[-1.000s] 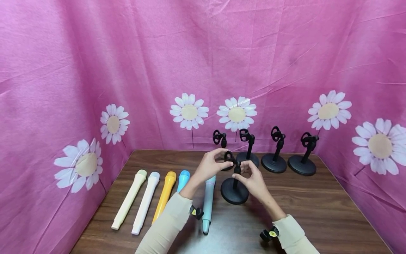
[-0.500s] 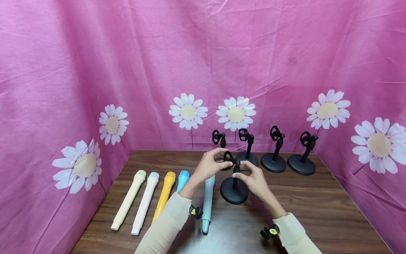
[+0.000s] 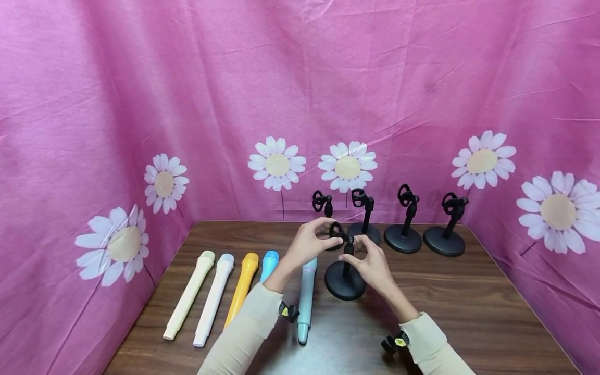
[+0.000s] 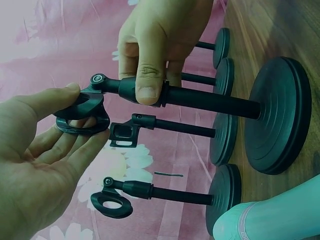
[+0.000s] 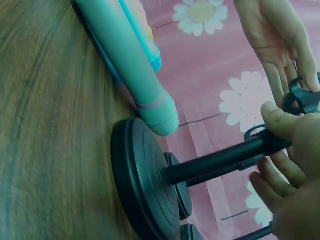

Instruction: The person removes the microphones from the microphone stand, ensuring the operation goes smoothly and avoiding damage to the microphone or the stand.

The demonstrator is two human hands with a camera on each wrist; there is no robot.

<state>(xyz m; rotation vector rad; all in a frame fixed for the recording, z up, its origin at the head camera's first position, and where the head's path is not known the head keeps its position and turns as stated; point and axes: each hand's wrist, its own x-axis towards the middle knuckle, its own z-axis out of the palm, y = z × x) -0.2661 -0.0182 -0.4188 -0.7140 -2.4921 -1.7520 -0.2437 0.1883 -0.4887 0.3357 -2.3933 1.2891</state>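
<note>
A black desktop microphone stand (image 3: 345, 282) with a round base stands upright on the table between my hands. My left hand (image 3: 307, 246) pinches the ring-shaped clip (image 4: 85, 114) at its top between thumb and fingers. Just below the clip's joint, my right hand (image 3: 373, 264) grips the collar of the pole (image 5: 220, 159), thumb on the near side. The clip tilts toward my left hand. Left of the stand's base lies a mint-green microphone (image 3: 306, 299), its head pointing away from me.
Several more black stands, including one at the far right (image 3: 444, 241), line the back edge of the wooden table (image 3: 450, 297). Pale yellow (image 3: 189, 294), white (image 3: 214, 299), orange (image 3: 242, 286) and blue (image 3: 269, 264) microphones lie at the left, the last two partly behind my left arm. A pink flowered cloth (image 3: 300, 78) hangs behind.
</note>
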